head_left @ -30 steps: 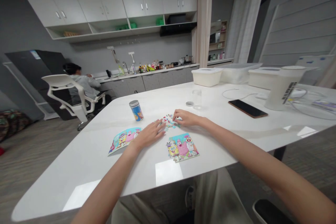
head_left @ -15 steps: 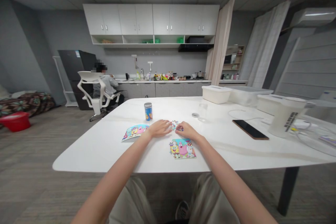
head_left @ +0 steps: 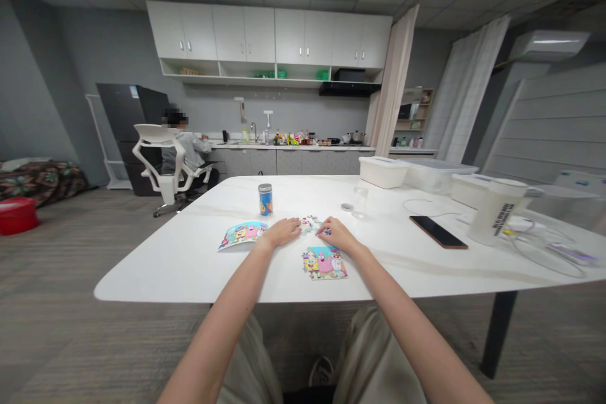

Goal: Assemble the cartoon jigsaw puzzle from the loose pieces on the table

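Observation:
Both my hands rest on the white table (head_left: 156,284) around a small pile of jigsaw puzzle pieces (head_left: 310,224). My left hand (head_left: 283,232) lies flat, its fingertips at the pile's left side. My right hand (head_left: 335,233) touches the pile's right edge, and a small piece may lie under its fingertips. A SpongeBob picture card (head_left: 242,235) lies left of my left hand. Just below my right hand is a second cartoon picture sheet (head_left: 324,263). Beyond the pile stands a blue printed canister (head_left: 266,199).
A clear glass (head_left: 360,202) and a small round lid (head_left: 347,207) stand beyond my right hand. Further right lie a black phone (head_left: 438,231), a white jug (head_left: 496,211) and white storage boxes (head_left: 383,172). A seated person (head_left: 187,148) is at the far counter.
The view has swung from a tilted angle to level and lifted, showing more ceiling. My hands stay at the pile, and the table's contents look shifted only by the camera's motion.

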The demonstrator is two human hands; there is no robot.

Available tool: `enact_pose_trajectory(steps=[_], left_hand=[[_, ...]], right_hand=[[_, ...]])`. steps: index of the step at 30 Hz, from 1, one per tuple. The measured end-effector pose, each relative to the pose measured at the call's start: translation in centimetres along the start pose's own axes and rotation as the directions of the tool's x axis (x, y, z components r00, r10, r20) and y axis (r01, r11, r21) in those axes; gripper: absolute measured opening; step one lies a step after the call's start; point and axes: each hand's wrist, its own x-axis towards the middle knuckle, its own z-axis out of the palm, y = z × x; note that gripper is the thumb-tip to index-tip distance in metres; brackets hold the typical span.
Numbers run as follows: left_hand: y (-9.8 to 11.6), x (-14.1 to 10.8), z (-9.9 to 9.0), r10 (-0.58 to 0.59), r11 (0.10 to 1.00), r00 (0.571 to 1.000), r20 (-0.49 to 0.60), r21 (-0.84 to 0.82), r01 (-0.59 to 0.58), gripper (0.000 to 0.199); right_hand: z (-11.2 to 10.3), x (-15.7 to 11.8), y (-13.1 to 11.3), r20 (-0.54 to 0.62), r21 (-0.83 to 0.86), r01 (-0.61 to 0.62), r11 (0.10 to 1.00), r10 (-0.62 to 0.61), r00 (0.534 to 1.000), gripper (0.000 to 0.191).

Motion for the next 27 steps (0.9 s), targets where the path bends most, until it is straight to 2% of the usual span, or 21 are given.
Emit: enact_pose_trajectory(steps=[6, 13, 22, 27], left_hand=[[0.2, 0.3, 0.0, 0.029, 0.998, 0.999, 0.034, -0.061, -0.027, 0.033], [0.6, 0.5, 0.2, 0.037, 0.995, 0.998, 0.059, -0.093, -0.031, 0.045], [-0.2, 1.0, 1.0, 0.063, 0.993, 0.994, 0.092, -0.103, -0.053, 0.045], [-0.2, 1.2, 1.1, 0.082, 0.993, 0.994, 0.072, -0.091, -0.076, 0.045]], right_hand=[[0.0, -0.2, 0.1, -0.010, -0.033, -0.010, 0.999, 0.009, 1.000, 0.012], [0.0, -0.2, 0.0, -0.008, -0.055, 0.007, 0.998, -0.007, 1.000, 0.013], [0.4, 0.2, 0.4, 0.016, -0.042, 0.021, 0.999, -0.020, 1.000, 0.013], [0.3, 0.2, 0.4, 0.016, -0.063, 0.013, 0.998, -0.011, 1.000, 0.016]])
